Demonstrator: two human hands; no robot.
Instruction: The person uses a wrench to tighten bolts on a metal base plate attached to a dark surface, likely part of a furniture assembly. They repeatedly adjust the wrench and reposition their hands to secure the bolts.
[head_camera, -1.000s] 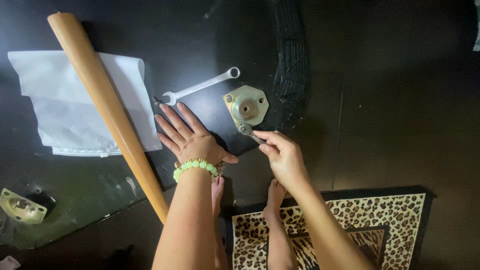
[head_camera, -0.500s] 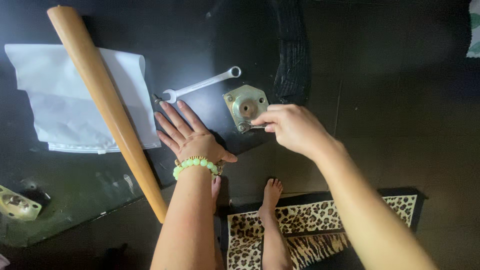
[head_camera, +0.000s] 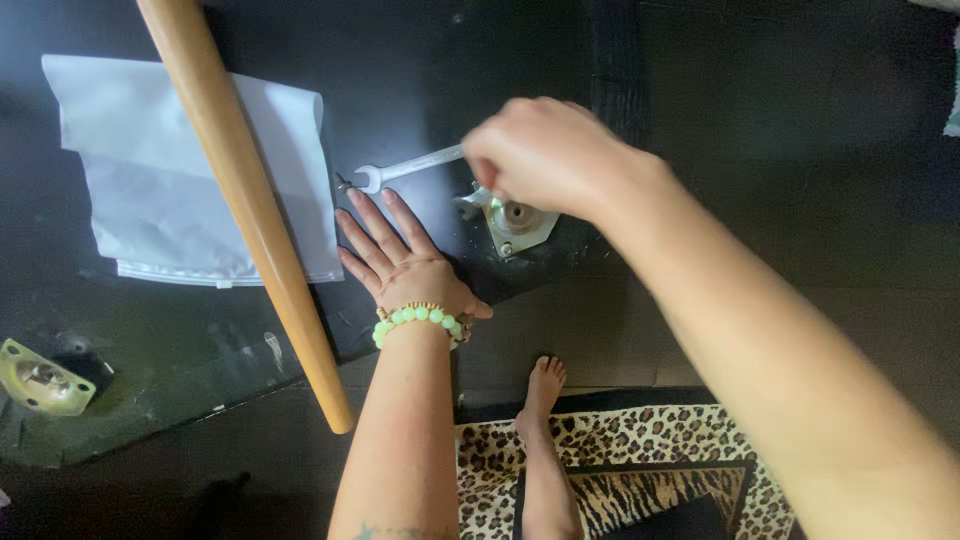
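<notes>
The metal mounting plate (head_camera: 517, 222) lies on the dark worktop (head_camera: 760, 130), half hidden under the right hand (head_camera: 540, 155), which curls over it; what it grips I cannot tell. The plate looks stiff, small and heavy, best pinched by its edges. At nine o'clock the left hand (head_camera: 405, 265) presses flat, fingers spread, near a wrench (head_camera: 405, 167) and wooden leg (head_camera: 245, 200). A leopard-print rug (head_camera: 620, 470) covers the floor.

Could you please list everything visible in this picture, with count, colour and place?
metal mounting plate: two, brassy; one under the right hand, one at far left
wrench: one, silver; above the left hand
wooden leg: one, tan; slanting over the sheet
plastic sheet: one, white; upper left
dark board: one, black
leopard-print rug: one; bottom
bare foot: one
left hand: flat on board, green bead bracelet
right hand: over the plate
</notes>
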